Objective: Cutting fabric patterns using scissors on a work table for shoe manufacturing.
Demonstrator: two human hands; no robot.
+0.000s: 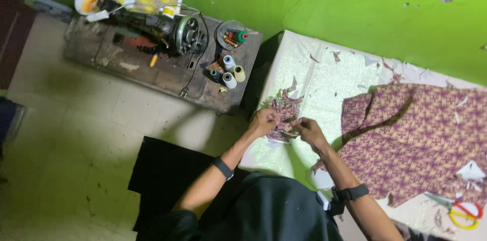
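Both hands meet over a small patterned fabric scrap (284,112) at the near edge of the table (324,84) — the left hand (264,122) and right hand (307,130) each pinch an edge, seemingly to hold it taut. The larger purple cloth (421,134) lies flat beside them, and scissors (464,213) lie well apart.

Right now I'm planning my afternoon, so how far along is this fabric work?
Done: the large purple patterned cloth lies cut on the pale table, scraps scattered, red-and-yellow scissors set down. In hand: left hand and right hand work a small purple patterned piece. Left: the black sewing machine sits unused.
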